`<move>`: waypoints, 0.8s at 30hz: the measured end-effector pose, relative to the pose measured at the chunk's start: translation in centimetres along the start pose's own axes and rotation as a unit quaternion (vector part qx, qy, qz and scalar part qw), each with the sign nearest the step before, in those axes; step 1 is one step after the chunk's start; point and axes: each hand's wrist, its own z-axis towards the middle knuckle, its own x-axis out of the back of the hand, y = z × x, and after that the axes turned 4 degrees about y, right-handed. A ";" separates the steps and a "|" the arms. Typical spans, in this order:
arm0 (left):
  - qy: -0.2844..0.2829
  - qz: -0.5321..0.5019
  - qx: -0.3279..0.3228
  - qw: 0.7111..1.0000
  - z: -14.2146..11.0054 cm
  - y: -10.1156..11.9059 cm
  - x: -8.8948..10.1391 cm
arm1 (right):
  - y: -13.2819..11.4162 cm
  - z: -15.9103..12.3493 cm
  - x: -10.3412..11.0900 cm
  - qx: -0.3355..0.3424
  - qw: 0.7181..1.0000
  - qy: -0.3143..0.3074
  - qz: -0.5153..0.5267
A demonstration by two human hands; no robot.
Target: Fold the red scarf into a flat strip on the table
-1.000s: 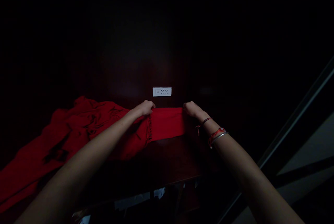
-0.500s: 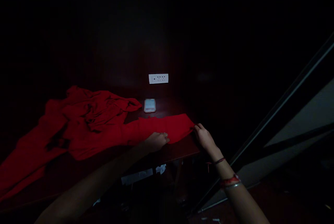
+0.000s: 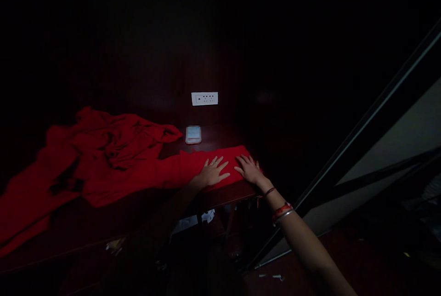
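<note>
Left hand (image 3: 212,173) and right hand (image 3: 250,169) are just splayed palms-down, pinching nothing, on the smooth matte strip of red cloth (image 3: 138,176) running roughly nine to three o'clock, right one nearer the tip, crinkly heap off nine-ish, slim rectangular phone (image 3: 193,134) beyond at eleven.

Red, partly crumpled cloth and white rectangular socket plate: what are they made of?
Red, partly crumpled cloth: probably matte textile, bunching in soft folds without shine. White rectangular socket plate: likely rigid plastic, judging by its straight edges and even white; gloss unclear.
</note>
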 end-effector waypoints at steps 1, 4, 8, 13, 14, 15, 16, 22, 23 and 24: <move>0.005 0.002 0.000 1.000 0.2 -0.2 -0.5 | 0.1 0.5 -0.4 -0.002 0.999 -0.036 -0.007; 0.019 -0.001 -0.010 1.000 1.2 -1.2 -1.0 | 0.7 2.0 -1.2 -0.018 0.995 -0.098 -0.020; 0.017 -0.002 -0.011 1.000 3.5 -2.4 -0.6 | 1.6 4.3 -1.1 -0.037 0.993 -0.112 -0.025; 0.088 0.014 -0.001 0.996 5.2 -3.3 -0.4 | 2.1 7.0 -1.6 -0.048 0.995 -0.081 -0.030; 0.106 0.019 0.006 0.994 5.2 -3.4 -0.4 | 2.1 7.3 -1.8 -0.048 0.996 -0.067 -0.033; 0.118 0.022 0.010 0.993 5.0 -3.4 -0.2 | 2.2 7.6 -2.0 -0.046 0.997 -0.050 -0.035; 0.124 0.026 0.009 0.992 4.7 -3.5 -0.1 | 2.2 7.8 -2.1 -0.041 0.998 -0.034 -0.037; 0.070 0.053 -0.048 0.995 2.4 -2.9 1.5 | 2.2 7.0 -1.6 0.057 0.992 0.109 0.007; 0.057 0.061 -0.047 0.995 2.2 -2.6 1.8 | 2.0 6.7 -1.4 0.101 0.986 0.129 0.032; 0.047 0.070 -0.048 0.995 2.1 -2.4 2.1 | 1.8 6.4 -1.2 0.151 0.977 0.137 0.059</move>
